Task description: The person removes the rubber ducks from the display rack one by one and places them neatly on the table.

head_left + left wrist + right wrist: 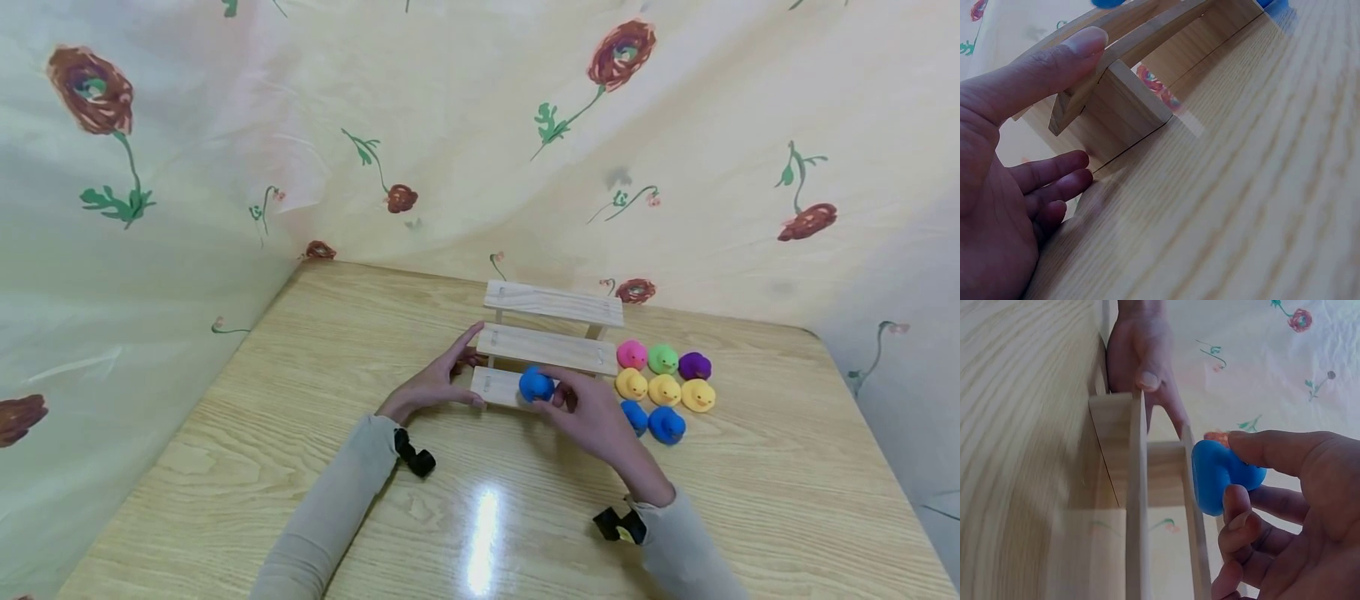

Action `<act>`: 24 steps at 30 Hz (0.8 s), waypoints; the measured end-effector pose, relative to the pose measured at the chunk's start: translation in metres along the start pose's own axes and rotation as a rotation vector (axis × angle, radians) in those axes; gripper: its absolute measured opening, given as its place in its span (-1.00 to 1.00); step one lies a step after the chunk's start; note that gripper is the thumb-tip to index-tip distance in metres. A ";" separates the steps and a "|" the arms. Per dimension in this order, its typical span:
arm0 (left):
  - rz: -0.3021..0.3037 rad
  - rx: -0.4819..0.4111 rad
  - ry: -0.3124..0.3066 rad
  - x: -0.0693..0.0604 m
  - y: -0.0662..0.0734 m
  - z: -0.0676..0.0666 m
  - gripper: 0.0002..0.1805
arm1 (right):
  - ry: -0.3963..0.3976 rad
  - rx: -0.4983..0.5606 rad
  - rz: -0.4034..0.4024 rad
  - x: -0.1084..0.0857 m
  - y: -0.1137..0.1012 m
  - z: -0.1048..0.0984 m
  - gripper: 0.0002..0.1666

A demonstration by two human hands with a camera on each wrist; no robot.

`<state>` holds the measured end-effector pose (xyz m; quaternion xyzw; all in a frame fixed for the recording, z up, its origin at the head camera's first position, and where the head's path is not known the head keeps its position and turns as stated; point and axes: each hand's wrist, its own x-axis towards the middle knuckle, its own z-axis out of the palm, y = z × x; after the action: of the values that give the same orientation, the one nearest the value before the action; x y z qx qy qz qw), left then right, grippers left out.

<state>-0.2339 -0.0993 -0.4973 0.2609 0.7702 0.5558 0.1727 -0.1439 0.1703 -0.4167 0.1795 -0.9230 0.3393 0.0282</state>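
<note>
A three-tier wooden step rack stands on the table. My right hand pinches a blue rubber duck between thumb and fingers, over the lowest step. The right wrist view shows this duck held clear of the lowest board. At the rack's left end is my left hand, thumb and index finger spread. Its thumb lies along the lowest board's end, and the other fingers are loosely bent by the wooden side support.
Right of the rack sit more rubber ducks in rows: pink, green and purple at the back, yellow ones in the middle, blue ones in front. A flowered cloth hangs behind the wood-grain table.
</note>
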 end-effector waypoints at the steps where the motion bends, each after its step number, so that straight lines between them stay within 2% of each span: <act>1: 0.000 0.001 0.001 0.000 0.000 0.000 0.33 | 0.002 -0.007 0.006 -0.002 0.002 -0.003 -0.48; 11: 0.017 0.002 -0.001 0.002 -0.002 0.000 0.34 | 0.072 -0.053 0.035 -0.021 0.016 -0.029 -0.49; 24: 0.019 0.006 -0.002 0.002 -0.003 0.000 0.34 | 0.176 -0.087 -0.017 -0.041 0.041 -0.056 -0.54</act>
<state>-0.2355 -0.0987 -0.4998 0.2691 0.7692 0.5548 0.1675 -0.1242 0.2477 -0.4060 0.1553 -0.9293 0.3130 0.1199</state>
